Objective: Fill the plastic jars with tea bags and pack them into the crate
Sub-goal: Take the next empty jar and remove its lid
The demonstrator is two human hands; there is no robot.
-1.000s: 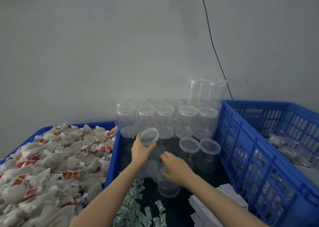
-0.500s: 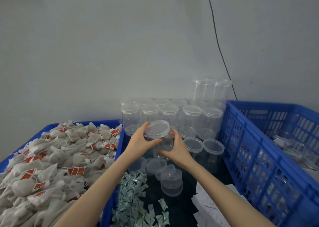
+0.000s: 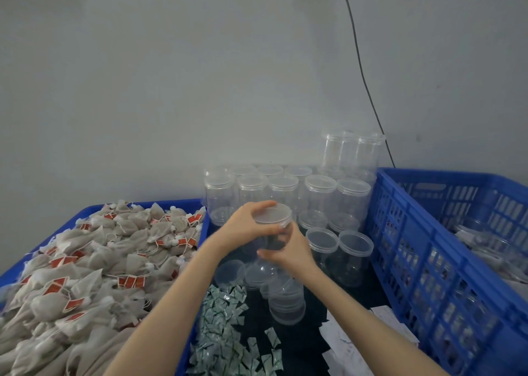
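The left hand (image 3: 245, 225) curls over the rim of a clear screw lid (image 3: 273, 213), thumb on the near edge and fingers hooked across the far edge, so it grips the lid from the left. The right hand (image 3: 288, 251) wraps around the body of the clear plastic jar (image 3: 271, 239) beneath that lid, fingers bent round the near wall and thumb pointing left across it. The jar is held in the air between the two hands, above the dark table (image 3: 308, 341), in front of the rows of other jars. It stands close to upright, long axis vertical, mouth and lid facing up and tipped slightly toward the camera. The lid sits on the mouth; whether it is threaded tight cannot be told. Nothing shows inside the jar.

Behind the hands, lidded empty jars (image 3: 320, 195) are stacked against the grey wall. Loose lids (image 3: 230, 272) lie on the table below the hands, and a short jar (image 3: 287, 304) lies just beside them. Small green-white sachets (image 3: 225, 327) are scattered near the left forearm. To the left a blue tray (image 3: 197, 232) is heaped with tea bags (image 3: 94, 261) bearing red tags. To the right stands the blue crate (image 3: 428, 261), with some jars dimly visible inside.
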